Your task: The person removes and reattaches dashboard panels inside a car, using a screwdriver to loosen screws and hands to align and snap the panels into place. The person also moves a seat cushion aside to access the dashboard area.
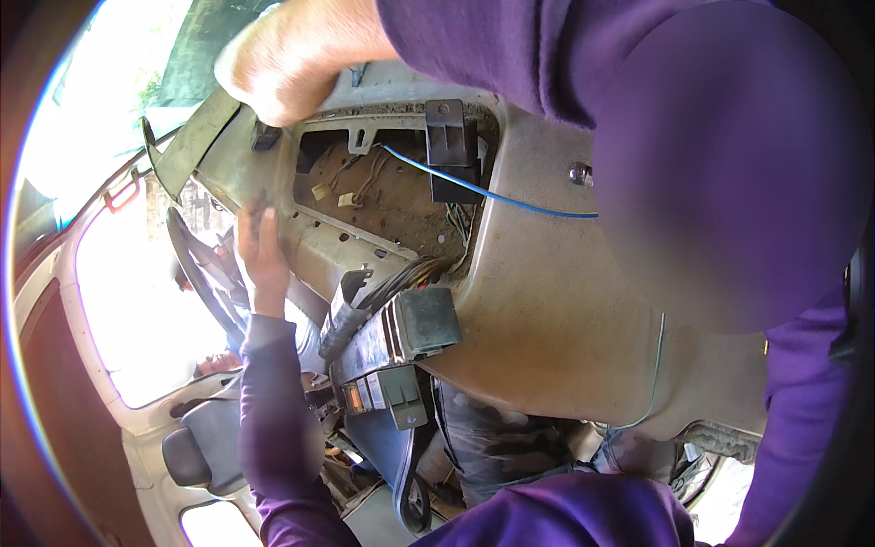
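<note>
"Beige dashboard (538, 305): left hand (262, 260) at its edge, grip loose, fingers (269, 230) outstretched, nothing visible held; right grip: cannot tell"

"Risk: forearm (273, 383) knocks the black box (432, 323) alongside, straining its wires (417, 273)"

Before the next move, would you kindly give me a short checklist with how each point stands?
1. Left hand free: ok; its fingers are extended at the edge of the dashboard, with nothing seen in them.
2. Right hand has a secure hold: cannot tell; its fingers are hidden.
3. Cream plugs connected: not ok; they appear loose on their wires inside the dashboard opening.
4. Blue wire tucked away: not ok; it runs from the opening out across the dashboard.
5. Boxy black unit inside the opening: not ok; it sits outside, below it.
6. Wire bundle undamaged: cannot tell; too small to judge.
</note>
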`<action>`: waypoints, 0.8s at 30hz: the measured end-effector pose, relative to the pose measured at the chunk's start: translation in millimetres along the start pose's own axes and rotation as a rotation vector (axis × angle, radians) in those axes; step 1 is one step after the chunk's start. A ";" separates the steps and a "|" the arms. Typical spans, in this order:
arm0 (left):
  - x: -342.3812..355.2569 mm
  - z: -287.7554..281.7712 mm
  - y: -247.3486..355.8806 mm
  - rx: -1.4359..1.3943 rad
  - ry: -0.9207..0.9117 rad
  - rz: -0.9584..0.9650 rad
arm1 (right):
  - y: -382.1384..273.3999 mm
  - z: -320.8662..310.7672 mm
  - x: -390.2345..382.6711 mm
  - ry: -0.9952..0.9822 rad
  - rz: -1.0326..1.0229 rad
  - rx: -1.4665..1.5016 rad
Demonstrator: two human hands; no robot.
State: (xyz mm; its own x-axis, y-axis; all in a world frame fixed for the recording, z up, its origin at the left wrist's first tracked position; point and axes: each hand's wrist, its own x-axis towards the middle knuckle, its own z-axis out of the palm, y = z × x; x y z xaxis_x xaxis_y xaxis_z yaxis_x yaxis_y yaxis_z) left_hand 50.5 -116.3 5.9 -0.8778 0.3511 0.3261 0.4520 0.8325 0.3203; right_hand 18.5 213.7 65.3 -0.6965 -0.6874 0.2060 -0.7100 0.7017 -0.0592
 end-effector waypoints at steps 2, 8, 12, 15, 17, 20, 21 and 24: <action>33.4 11.9 45.8 -0.063 0.025 0.094 | 10.1 -11.6 -9.9 0.023 0.040 -0.027; 93.5 12.9 78.1 -0.043 -0.176 0.039 | 25.8 -12.9 -13.4 0.072 0.016 0.031; 95.4 -6.5 64.3 -0.347 -0.212 -0.057 | 28.6 -20.6 -12.2 0.106 0.034 0.028; 82.1 -24.9 59.2 -0.614 -0.190 -0.090 | 30.8 -16.3 -9.9 0.123 0.048 0.050; 78.0 -35.6 61.2 -0.449 -0.253 -0.110 | 27.3 -12.3 -6.2 0.131 0.043 0.069; 87.1 -28.3 92.1 -0.194 -0.274 -0.117 | 30.7 -22.8 -13.5 0.136 0.071 0.051; 88.5 -21.2 98.6 -0.101 -0.215 -0.118 | 30.6 -24.2 -13.6 0.133 0.075 0.050; 105.1 -0.5 99.1 -0.002 -0.055 -0.129 | 31.8 -26.2 -10.6 0.146 0.082 0.062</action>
State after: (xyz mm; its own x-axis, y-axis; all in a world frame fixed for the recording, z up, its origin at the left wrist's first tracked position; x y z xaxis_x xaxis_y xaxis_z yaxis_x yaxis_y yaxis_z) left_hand 3.1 2.9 72.4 -0.9359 0.2645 0.2328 0.3354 0.8712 0.3584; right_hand 6.0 248.2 86.8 -0.7332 -0.5905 0.3372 -0.6595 0.7384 -0.1409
